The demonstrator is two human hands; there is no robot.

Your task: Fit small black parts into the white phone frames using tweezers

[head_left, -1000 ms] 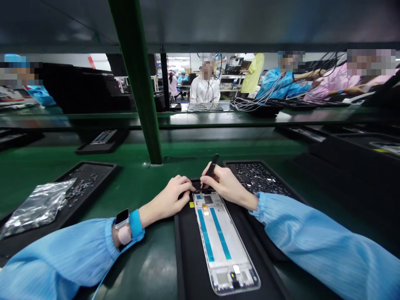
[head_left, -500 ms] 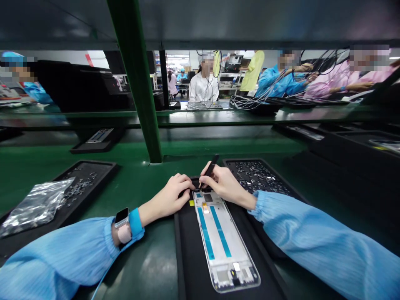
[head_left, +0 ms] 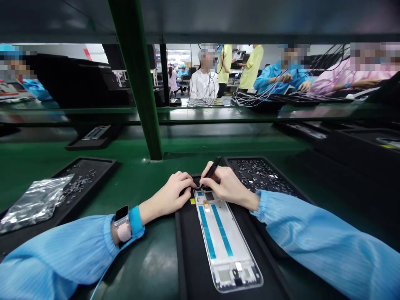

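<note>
A silvery phone frame (head_left: 217, 225) with two blue strips lies lengthwise on a black tray (head_left: 190, 266). My right hand (head_left: 226, 185) is closed around slim black tweezers (head_left: 214, 167), slanted with their tip down at the frame's far end. Whether the tips pinch a part is too small to tell. At the far left corner of the frame, my left hand (head_left: 175, 191) is closed, its bent fingertips against the edge. A yellow tab (head_left: 192, 201) sticks out beside that corner.
Right of the frame, a black tray (head_left: 265, 175) holds many tiny parts. Another tray (head_left: 103, 163) on the left carries small parts and a clear plastic bag (head_left: 37, 202). A green post (head_left: 137, 83) rises ahead. Several people work beyond the bench.
The view has shifted slightly. My right hand and the tweezers remain at the frame's far end, the tweezers leaning a little more to the right. My left hand keeps its place.
</note>
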